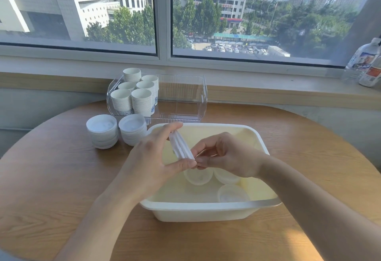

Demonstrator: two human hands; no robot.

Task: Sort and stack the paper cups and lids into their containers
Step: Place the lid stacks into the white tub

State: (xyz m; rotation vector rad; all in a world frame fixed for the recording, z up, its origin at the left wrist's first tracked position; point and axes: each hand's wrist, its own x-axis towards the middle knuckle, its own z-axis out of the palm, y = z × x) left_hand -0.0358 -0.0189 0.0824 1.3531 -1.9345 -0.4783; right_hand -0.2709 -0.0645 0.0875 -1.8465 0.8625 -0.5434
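Nearest, at about 6 o'clock on the desk (61,178), sits the white tub (198,212), with three loose lids (198,176) lying flat on its floor toward the near end. They are thin, translucent white discs with a raised rim, light and slippery-looking, likely to cling together.

Above the tub, both hands work on a small stack of lids (181,144) held on edge. The left hand (153,155) clamps it, thumb at the near end and fingertips curled over the far end. The right hand (223,157) pinches at the stack's near edge with thumb and fingers drawn together; whether it holds a single lid there, I cannot tell.

The step looks like squaring up gathered lids before adding them to a pile. It would go best by keeping the left hand's squeeze gentle, so the rims nest rather than bow, and letting the right hand tap the edges flush.

Farther, at about 10 o'clock, two lid piles (102,131) stand side by side on the desk, just left of the tub's far corner. Beyond them, at 11 o'clock, a clear bin (185,87) holds six cup stacks (136,95) in its left part; its right part shows nothing inside. The cups seem sorted; the lids remain.
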